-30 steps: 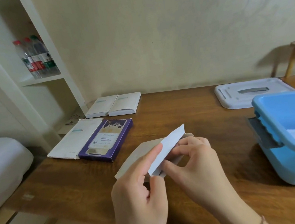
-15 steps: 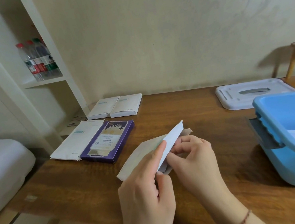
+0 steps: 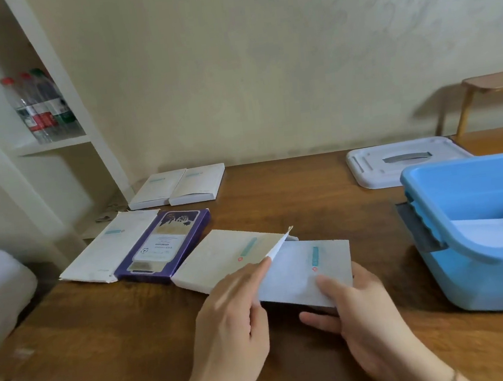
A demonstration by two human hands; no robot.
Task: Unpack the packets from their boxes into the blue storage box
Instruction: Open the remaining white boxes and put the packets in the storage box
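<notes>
Packet (image 3: 306, 270): white, teal stripe; partly out of its box, held just above the table, left of the blue storage box.
Box (image 3: 220, 258): flat, cream; lies on the table, end flap raised.
Right hand (image 3: 361, 312): thumb on top of packet, fingers curled beneath; pinching its near edge.
Left hand (image 3: 230, 321): forefinger extended along the box's open end, touching the flap; other fingers curled, firm grasp cannot be told.
Blue storage box (image 3: 433, 201): on table at right, white packets inside.
Lid (image 3: 403, 160): white, behind storage box.
Other boxes: purple box (image 3: 164, 247) and white box (image 3: 109, 247) side by side, left.
</notes>
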